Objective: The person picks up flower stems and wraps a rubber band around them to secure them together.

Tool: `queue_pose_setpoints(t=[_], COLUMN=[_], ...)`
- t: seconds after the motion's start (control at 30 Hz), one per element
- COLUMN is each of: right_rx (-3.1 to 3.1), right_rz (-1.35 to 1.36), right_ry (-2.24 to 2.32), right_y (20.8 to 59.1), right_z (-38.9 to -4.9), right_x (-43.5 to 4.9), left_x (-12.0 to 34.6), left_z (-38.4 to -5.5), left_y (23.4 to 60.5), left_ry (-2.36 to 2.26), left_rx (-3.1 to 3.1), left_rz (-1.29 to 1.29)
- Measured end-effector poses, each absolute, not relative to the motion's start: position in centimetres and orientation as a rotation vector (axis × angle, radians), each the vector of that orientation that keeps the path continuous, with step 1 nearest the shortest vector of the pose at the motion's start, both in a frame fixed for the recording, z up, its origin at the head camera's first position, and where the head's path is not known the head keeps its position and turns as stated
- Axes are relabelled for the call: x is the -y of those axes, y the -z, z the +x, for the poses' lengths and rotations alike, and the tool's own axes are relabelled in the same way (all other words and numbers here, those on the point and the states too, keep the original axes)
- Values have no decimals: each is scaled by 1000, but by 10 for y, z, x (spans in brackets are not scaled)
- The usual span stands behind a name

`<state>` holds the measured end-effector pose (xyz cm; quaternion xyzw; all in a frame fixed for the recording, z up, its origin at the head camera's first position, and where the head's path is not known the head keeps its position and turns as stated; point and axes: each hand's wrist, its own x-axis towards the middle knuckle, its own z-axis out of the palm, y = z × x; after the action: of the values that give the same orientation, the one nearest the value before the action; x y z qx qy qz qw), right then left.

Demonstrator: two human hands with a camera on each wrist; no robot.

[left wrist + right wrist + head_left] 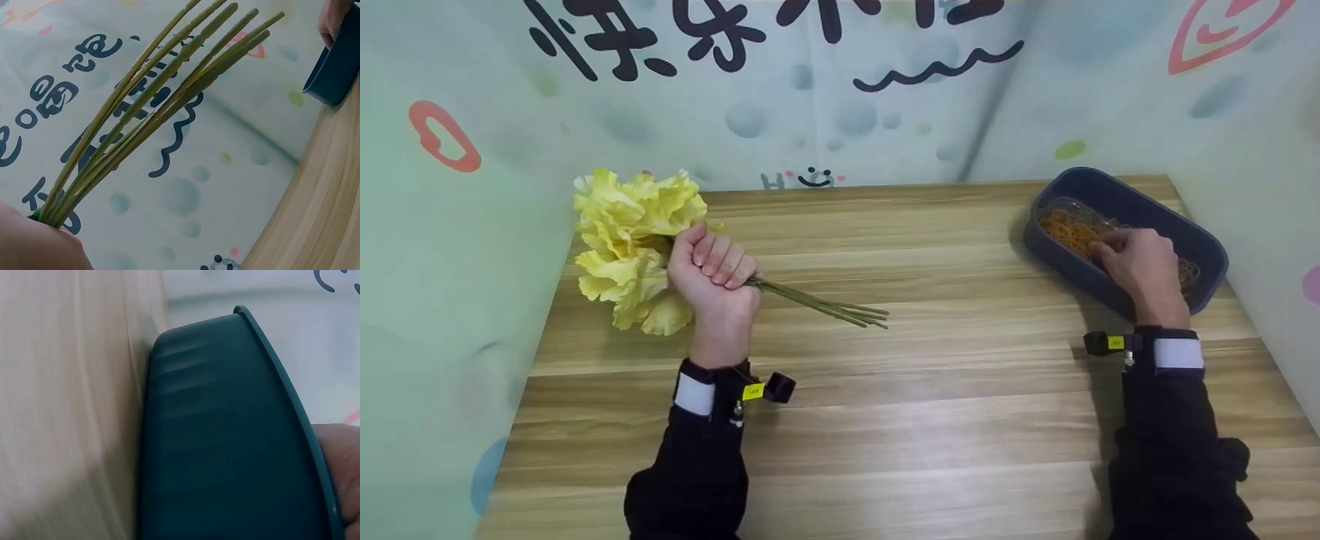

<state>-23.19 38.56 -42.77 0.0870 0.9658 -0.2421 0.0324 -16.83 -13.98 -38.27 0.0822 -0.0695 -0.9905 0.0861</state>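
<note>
In the head view my left hand (716, 266) grips a bunch of yellow artificial flowers (622, 247) in a fist, just below the blooms. Their green stems (163, 107) stick out past the little-finger side and point right. My right hand (1144, 266) reaches into a dark blue box (1207, 270) at the far right. Its thumb and fingertips come together at a heap of tan rubber bands (1069, 231); I cannot tell whether they pinch one. The right wrist view shows mostly the box's outer wall (225, 427), with part of the hand behind the rim.
A wood-grain table (922, 420) lies under both hands. Behind it stands a pale printed backdrop (870, 135) with dark lettering, and similar walls flank the sides. Inside the box, a clear plastic container (1065, 204) holds the rubber bands. Each wrist wears a strapped camera.
</note>
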Motion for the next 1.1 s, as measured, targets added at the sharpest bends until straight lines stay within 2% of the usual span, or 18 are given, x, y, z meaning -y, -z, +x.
queue_pose_setpoints(t=[0.43,1.1], right_rx=[-3016,-3324], right_rz=[331,337], right_ry=[780,900], right_y=[424,387], right_z=[-229,-213], right_x=[-383,-368], left_x=[139,141], left_z=[-168,-168], left_y=[383,383], left_ry=[2968,3001], left_rx=[186,133], left_rz=[226,261])
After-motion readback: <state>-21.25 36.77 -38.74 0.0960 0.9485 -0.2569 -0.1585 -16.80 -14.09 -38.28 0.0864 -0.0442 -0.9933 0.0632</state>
